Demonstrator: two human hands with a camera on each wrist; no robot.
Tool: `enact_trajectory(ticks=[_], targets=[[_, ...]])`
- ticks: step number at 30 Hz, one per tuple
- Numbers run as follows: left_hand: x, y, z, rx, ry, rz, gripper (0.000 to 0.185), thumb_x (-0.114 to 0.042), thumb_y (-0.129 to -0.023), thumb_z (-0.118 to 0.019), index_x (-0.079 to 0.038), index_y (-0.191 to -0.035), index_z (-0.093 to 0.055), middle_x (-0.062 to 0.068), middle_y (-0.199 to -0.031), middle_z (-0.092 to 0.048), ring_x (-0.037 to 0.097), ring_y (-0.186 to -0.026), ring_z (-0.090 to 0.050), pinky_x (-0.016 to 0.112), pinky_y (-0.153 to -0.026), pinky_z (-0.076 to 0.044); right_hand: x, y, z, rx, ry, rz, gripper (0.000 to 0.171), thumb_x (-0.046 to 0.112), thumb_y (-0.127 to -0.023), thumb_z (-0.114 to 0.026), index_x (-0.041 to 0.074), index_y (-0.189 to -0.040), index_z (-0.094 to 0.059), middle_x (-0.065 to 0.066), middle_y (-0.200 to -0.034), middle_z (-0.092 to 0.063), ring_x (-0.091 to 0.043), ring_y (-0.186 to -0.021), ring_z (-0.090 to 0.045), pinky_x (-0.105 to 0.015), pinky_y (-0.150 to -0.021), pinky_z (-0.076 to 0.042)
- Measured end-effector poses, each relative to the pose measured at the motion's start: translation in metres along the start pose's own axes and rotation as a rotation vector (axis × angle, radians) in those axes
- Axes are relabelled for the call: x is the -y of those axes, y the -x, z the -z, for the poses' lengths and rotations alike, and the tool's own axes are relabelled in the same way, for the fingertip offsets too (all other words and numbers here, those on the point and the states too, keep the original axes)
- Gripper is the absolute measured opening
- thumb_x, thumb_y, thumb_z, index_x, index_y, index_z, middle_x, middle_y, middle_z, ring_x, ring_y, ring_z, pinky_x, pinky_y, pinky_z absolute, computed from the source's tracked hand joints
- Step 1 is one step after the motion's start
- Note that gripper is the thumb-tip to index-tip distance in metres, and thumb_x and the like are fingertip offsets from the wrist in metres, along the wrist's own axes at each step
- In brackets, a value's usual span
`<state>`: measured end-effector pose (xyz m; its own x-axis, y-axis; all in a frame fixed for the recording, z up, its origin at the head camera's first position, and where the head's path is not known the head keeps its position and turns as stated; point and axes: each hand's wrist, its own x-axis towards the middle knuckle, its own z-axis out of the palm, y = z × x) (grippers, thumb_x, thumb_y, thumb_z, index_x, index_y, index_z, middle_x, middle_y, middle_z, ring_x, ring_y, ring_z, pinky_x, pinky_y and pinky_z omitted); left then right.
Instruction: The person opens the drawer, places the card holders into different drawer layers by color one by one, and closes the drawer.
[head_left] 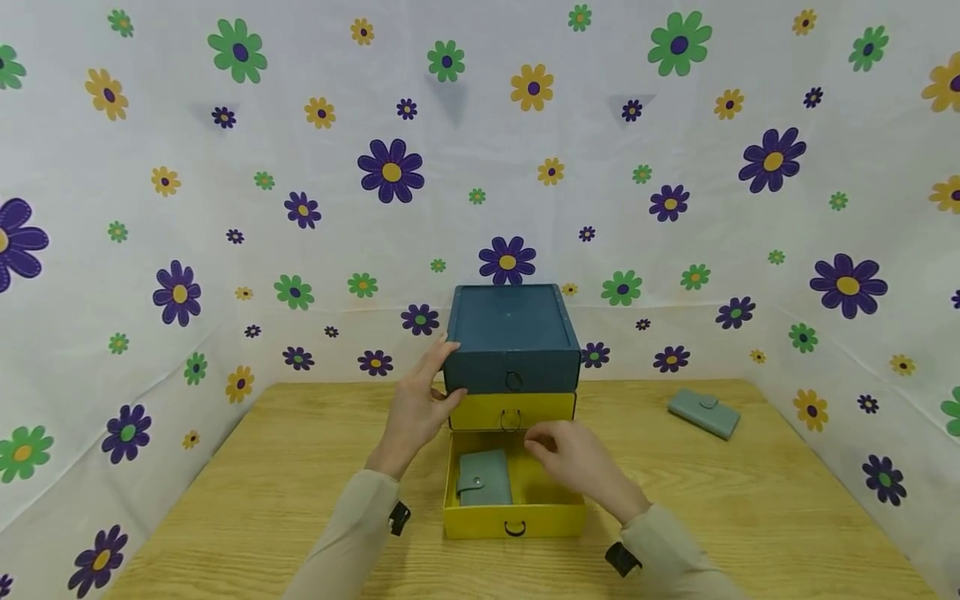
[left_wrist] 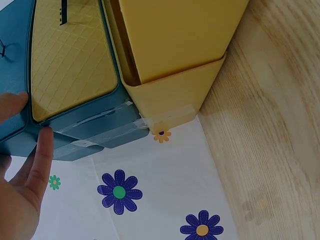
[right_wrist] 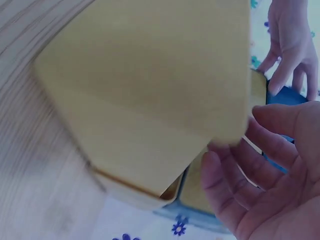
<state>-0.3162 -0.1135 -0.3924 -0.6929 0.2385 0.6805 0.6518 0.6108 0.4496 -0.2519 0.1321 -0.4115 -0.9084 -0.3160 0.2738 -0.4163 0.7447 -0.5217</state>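
A small chest of drawers (head_left: pixel 512 371) stands on the table, with a blue top drawer and a yellow middle drawer. Its yellow bottom drawer (head_left: pixel 480 523) is pulled out, and a grey-green wallet (head_left: pixel 486 477) with a snap strap lies in its left part. My left hand (head_left: pixel 414 408) rests against the chest's left front corner, thumb at the front and fairly straight fingers along the side. Over the right part of the pulled-out drawer is my right hand (head_left: pixel 581 467). Its fingers (right_wrist: pixel 260 162) are loosely bent and hold nothing visible, close to the middle drawer's ring handle (head_left: pixel 511 419).
A second grey-green wallet (head_left: pixel 703 413), longer and closed, lies on the wooden table (head_left: pixel 315 492) to the right of the chest. White cloth (head_left: pixel 315 250) printed with flowers hangs behind and at both sides.
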Motion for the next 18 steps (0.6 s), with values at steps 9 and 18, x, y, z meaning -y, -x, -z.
enact_trajectory(ticks=[9, 18], targets=[[-0.001, 0.0, -0.001, -0.011, 0.012, -0.006, 0.072, -0.004, -0.081, -0.078, -0.022, -0.144, -0.047, 0.008, -0.156, -0.039, 0.027, -0.106, -0.064, 0.025, -0.066, -0.058, -0.023, 0.008, 0.011, -0.123, -0.008, -0.056, 0.011, 0.017, -0.094, -0.066, 0.014, -0.099, -0.075, 0.004, -0.09, -0.072, -0.007, -0.075, -0.058, -0.026, -0.064, -0.05], [0.0, 0.0, -0.003, -0.005, 0.006, -0.005, 0.071, -0.005, -0.083, -0.077, -0.023, -0.145, -0.046, 0.01, -0.156, -0.039, 0.027, -0.101, -0.066, 0.025, -0.066, -0.059, -0.05, 0.011, 0.021, -0.142, 0.015, -0.092, 0.013, 0.019, -0.094, -0.065, 0.011, -0.099, -0.074, 0.004, -0.087, -0.071, -0.009, -0.074, -0.056, -0.025, -0.064, -0.048]])
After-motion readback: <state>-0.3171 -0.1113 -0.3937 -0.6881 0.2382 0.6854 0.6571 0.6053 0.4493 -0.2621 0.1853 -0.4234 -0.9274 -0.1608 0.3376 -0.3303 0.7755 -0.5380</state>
